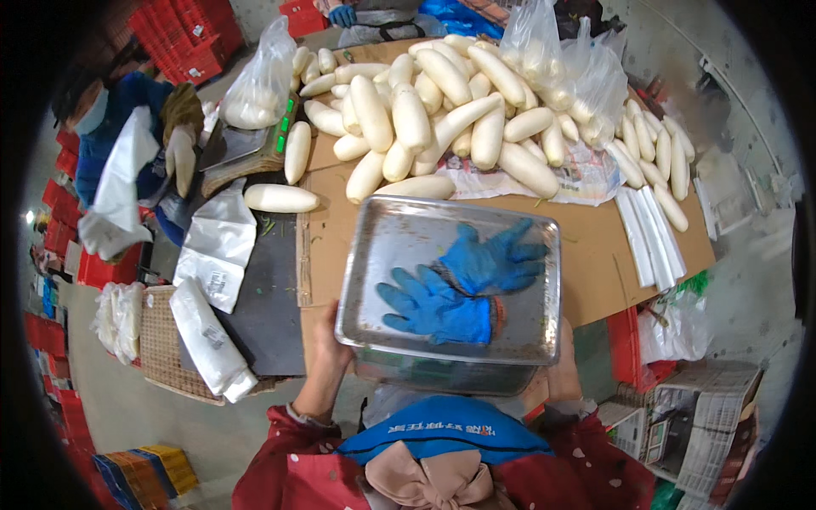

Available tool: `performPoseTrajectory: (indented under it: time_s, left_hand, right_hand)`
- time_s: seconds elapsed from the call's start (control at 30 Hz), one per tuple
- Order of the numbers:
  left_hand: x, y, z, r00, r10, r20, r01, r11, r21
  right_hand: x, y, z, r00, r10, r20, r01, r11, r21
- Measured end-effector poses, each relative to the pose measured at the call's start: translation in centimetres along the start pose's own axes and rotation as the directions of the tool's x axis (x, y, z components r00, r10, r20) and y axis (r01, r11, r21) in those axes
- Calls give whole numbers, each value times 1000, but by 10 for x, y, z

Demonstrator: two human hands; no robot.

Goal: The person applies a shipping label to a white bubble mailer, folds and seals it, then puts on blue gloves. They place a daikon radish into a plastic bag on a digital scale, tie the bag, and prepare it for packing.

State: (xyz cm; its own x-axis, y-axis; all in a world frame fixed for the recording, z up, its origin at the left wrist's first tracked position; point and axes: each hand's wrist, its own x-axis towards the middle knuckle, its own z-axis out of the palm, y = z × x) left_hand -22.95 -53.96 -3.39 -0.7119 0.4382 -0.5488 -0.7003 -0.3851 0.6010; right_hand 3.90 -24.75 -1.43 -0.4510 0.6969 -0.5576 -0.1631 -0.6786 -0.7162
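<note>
My left hand point(333, 341) and my right hand point(564, 363) grip the two sides of a scale with a stainless-steel tray point(408, 220), held in front of my body. Under the tray, the scale's body point(440, 376) shows faint green lights. Two blue coated work gloves point(491, 255) lie in the tray, overlapping at their cuffs. The fingers of my right hand are mostly hidden behind the tray's edge. Past the tray's far edge, a heap of white vegetables point(411, 118), seemingly daikon radishes, lies on a cardboard-covered table point(593, 280).
At left, a co-worker point(121, 153) with gloved hands holds a plastic bag point(121, 185). A second scale point(242, 143) bears a filled bag point(258, 89). Flat plastic bags point(210, 338) lie nearer. Filled bags point(574, 83) stand at far right. Crates point(695, 421) sit on the floor.
</note>
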Motion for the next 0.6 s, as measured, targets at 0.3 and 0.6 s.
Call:
performPoseTrajectory:
  time_s: [0.3, 0.6]
  left_hand:
    - [94, -102, 96, 1000, -14, 5, 14, 999, 42]
    - [118, -91, 141, 995, 99, -22, -95, 988, 118]
  right_hand:
    - [94, -54, -79, 984, -133, -122, 137, 990, 25]
    - [160, -70, -81, 997, -81, -17, 81, 995, 50]
